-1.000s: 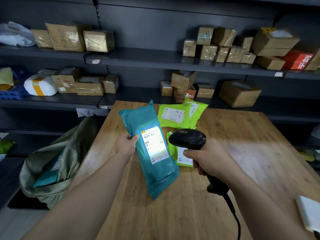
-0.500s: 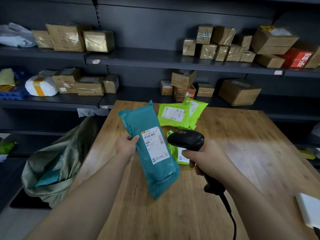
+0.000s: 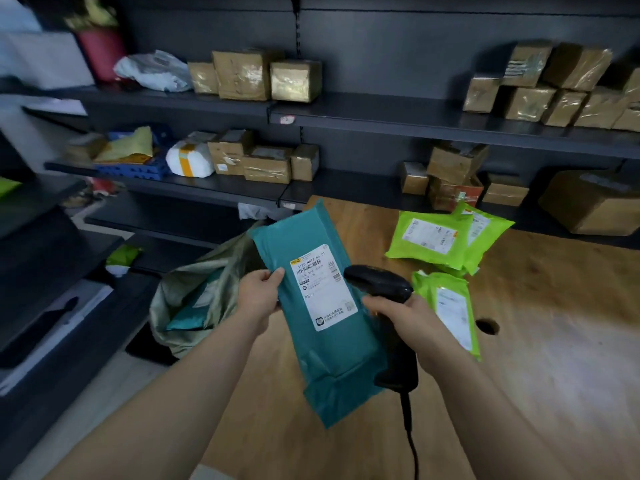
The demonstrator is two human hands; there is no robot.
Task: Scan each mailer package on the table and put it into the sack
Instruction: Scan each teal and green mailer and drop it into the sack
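Observation:
My left hand [image 3: 260,299] grips a long teal mailer [image 3: 329,344] by its left edge, its white label facing me, above the table's left edge. My right hand [image 3: 405,317] holds a black corded scanner [image 3: 377,284] by the handle, its head partly hidden behind the teal mailer's right side. The olive sack [image 3: 194,289] stands open on the floor left of the table, with another teal mailer [image 3: 192,315] inside. Lime green mailers lie on the wooden table [image 3: 554,341]: two overlapping ones at the back [image 3: 433,239] and one nearer [image 3: 450,306].
Dark shelves behind the table carry several taped cardboard boxes [image 3: 242,74] and a white parcel [image 3: 189,162]. A dark counter [image 3: 45,271] runs along the left. A small round hole [image 3: 486,326] is in the tabletop.
My view has swung left, bringing the sack nearer the middle. The teal mailer has shifted toward the table's left edge, and now covers part of the scanner's head.

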